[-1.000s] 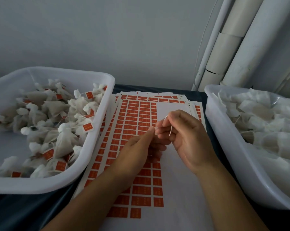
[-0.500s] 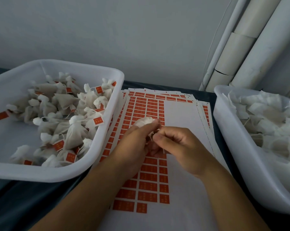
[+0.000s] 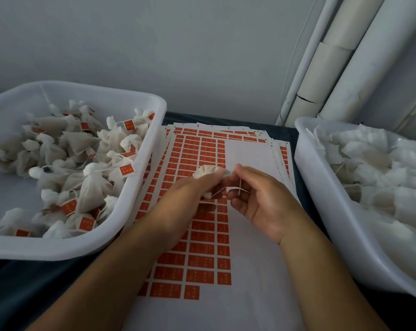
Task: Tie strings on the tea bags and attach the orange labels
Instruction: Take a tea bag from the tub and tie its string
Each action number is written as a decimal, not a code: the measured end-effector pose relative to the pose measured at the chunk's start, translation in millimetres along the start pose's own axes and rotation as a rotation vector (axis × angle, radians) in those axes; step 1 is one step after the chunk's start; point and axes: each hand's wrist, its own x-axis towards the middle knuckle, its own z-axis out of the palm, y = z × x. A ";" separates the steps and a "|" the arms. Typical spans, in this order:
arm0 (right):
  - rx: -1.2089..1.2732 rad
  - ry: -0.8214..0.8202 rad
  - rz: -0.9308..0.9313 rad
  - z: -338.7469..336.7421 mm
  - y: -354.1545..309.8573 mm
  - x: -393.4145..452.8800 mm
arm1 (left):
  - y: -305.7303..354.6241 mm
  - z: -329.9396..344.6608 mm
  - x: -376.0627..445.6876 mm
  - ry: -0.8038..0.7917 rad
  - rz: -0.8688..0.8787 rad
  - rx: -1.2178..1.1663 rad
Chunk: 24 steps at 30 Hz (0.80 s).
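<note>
My left hand (image 3: 190, 199) grips a small white tea bag (image 3: 208, 172) above the label sheets, and the bag's gathered top sticks up past my fingers. My right hand (image 3: 257, 199) sits just to its right and pinches a thin white string (image 3: 240, 188) that runs across to the bag. Beneath both hands lies a stack of white sheets with orange labels (image 3: 202, 237) in rows. The right half of the top sheet is bare backing paper.
A white tub (image 3: 140, 187) at the left holds several tied tea bags with orange labels (image 3: 82, 163). A second white tub (image 3: 321, 211) at the right is piled with plain white tea bags (image 3: 381, 168). White pipes (image 3: 333, 68) stand at the back right against the wall.
One second ago both hands pinched only the string. The tea bag now shows above my left fingers, and my right hand has drawn the string a little to the right.
</note>
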 end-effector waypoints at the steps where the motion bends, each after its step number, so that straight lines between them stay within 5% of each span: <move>1: -0.036 0.007 -0.017 0.3 0.2 0.0 | -1.0 -1.0 -0.3 0.010 -0.016 0.062; 7: -0.336 0.037 -0.152 -3.4 -0.4 -1.6 | -4.6 -3.6 3.9 0.023 0.128 0.306; 15: -0.549 -0.156 -0.312 -5.0 -2.4 -9.0 | -15.8 9.3 1.6 0.079 0.542 0.842; 24: -0.595 -0.195 -0.409 -7.1 1.1 -7.8 | -18.9 10.4 -1.3 -0.047 0.640 0.687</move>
